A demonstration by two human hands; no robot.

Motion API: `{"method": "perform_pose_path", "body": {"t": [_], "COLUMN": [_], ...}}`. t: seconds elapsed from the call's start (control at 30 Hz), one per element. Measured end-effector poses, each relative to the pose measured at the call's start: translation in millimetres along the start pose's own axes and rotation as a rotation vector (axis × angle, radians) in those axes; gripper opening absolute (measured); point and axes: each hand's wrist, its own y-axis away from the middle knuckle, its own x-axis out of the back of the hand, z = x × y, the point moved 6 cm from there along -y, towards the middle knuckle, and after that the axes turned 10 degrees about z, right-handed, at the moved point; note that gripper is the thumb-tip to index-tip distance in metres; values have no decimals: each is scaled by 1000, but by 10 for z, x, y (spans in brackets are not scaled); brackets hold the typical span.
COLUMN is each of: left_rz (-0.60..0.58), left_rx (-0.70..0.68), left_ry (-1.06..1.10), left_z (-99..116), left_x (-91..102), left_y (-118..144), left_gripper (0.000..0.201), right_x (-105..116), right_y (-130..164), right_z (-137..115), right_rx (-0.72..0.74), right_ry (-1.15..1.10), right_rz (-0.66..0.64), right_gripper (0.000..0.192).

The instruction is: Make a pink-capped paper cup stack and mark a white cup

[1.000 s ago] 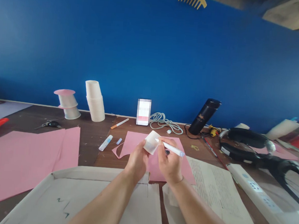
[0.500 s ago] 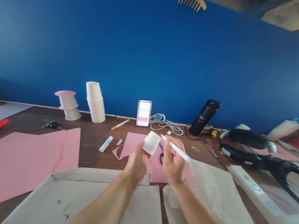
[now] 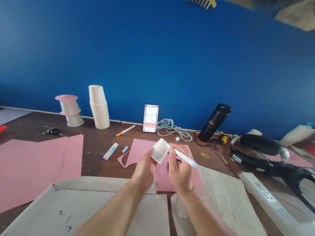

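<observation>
My left hand point(image 3: 144, 169) is closed round a small white paper cup point(image 3: 160, 151), tilted on its side above the desk. In my right hand point(image 3: 180, 170) I grip a white marker point(image 3: 185, 158), its tip at the cup's right side; whether it touches cannot be made out. Beneath both hands lies cut pink paper point(image 3: 166, 182), with the dark handles of scissors point(image 3: 173, 164) partly hidden by my right hand. A glue stick point(image 3: 110, 151) and its small cap point(image 3: 124, 149) lie to the left.
Stacked white cups point(image 3: 99, 110) and a joined cup piece with pink discs point(image 3: 70, 107) stand at back left. A phone point(image 3: 150, 118), coiled cable point(image 3: 173, 129) and black flask point(image 3: 214, 124) line the wall. A power strip point(image 3: 270, 207) lies right; a box lid point(image 3: 98, 208) lies in front.
My right hand has moved left and brought the marker tip to the cup. My left hand still holds the cup in nearly the same place.
</observation>
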Motion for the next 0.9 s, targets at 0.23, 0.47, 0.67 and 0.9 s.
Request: {"method": "perform_pose_path", "body": {"t": [0.23, 0.47, 0.67, 0.9], "left_rz": [12, -11, -30, -55], "left_rx": [-16, -11, -14, -25], "left_ry": [-24, -29, -65, -62], "left_z": [10, 8, -7, -2], "left_x": [-6, -18, -2, -13], "left_y": [10, 28, 18, 33], "left_gripper": [25, 26, 24, 26], "right_x": [-24, -27, -22, -23], "right_y": [21, 0, -11, -15], "right_z": [35, 1, -14, -11], "right_rx": [-20, 8, 14, 14], "right_ry": [31, 50, 65, 86], "right_rz": [-25, -33, -28, -29], "right_gripper": [15, 15, 16, 17]}}
